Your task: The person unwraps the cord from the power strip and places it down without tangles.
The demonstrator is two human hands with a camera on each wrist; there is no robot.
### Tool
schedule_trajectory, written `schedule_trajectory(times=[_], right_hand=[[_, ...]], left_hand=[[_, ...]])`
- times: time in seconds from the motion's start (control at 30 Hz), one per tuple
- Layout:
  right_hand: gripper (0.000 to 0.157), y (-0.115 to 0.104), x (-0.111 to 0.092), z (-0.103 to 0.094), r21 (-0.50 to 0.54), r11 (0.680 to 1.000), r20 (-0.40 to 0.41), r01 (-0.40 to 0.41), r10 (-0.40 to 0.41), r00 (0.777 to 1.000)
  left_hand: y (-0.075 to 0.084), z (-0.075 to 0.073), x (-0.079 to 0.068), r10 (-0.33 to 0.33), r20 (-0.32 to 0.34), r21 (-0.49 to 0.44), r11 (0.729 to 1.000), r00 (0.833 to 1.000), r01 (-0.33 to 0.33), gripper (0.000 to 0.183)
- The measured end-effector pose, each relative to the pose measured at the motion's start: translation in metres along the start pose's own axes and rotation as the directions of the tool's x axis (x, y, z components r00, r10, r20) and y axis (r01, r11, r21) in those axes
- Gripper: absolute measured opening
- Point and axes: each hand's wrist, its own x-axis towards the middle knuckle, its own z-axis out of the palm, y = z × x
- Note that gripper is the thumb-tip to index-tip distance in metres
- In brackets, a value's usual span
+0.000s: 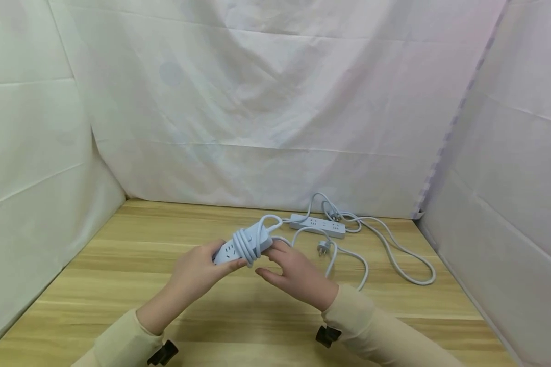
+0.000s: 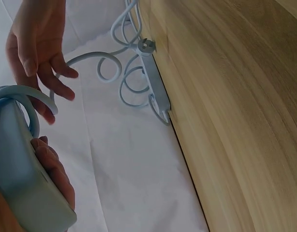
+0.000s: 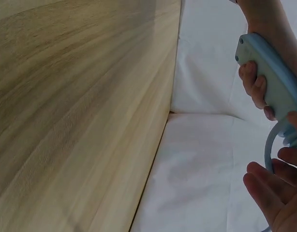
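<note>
My left hand (image 1: 195, 265) grips a pale blue-white power strip (image 1: 229, 253) above the wooden table, thumb on the socket face and fingers beneath. Several turns of its cord (image 1: 244, 246) wrap round the strip's middle, and a loop rises off the right end. Beside that end is my right hand (image 1: 298, 272), its thumb apart from the other fingers. In the right wrist view its fingers (image 3: 264, 186) are spread and loosely bent, with the cord (image 3: 268, 150) running down behind them. The left wrist view shows the cord (image 2: 85, 55) continuing past the right hand (image 2: 39, 43).
A second power strip (image 1: 319, 226) lies at the back of the table (image 1: 165, 224), right of centre. Loose cord (image 1: 422, 280) curves out to the right. One plug (image 1: 323, 247) rests in front of that strip, another (image 1: 334, 216) behind it. White cloth (image 1: 257, 102) encloses the back and sides.
</note>
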Motion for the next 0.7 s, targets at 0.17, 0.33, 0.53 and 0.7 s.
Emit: schedule_trajectory(times=[0.17, 0.33, 0.53, 0.7], right_hand=[[0.051, -0.001, 0.004, 0.005, 0.141, 0.984, 0.018, -0.106, 0.105, 0.994], [0.047, -0.004, 0.008, 0.007, 0.178, 0.975, -0.011, -0.134, 0.138, 0.990], [0.044, -0.007, 0.008, 0.009, 0.142, 0.978, -0.011, -0.150, 0.153, 0.988], [0.046, -0.010, 0.006, 0.012, 0.068, 0.991, -0.030, -0.115, 0.117, 0.993]], left_hand=[[0.004, 0.000, -0.003, 0.006, 0.012, -0.001, 1.000, 1.000, -0.006, 0.060], [0.006, 0.001, -0.005, 0.036, 0.011, 0.004, 0.999, 0.999, -0.036, 0.059], [0.002, 0.003, -0.005, 0.062, 0.030, 0.025, 0.998, 0.998, -0.063, 0.065], [-0.002, 0.002, -0.007, 0.130, 0.056, 0.053, 0.990, 0.990, -0.133, 0.068]])
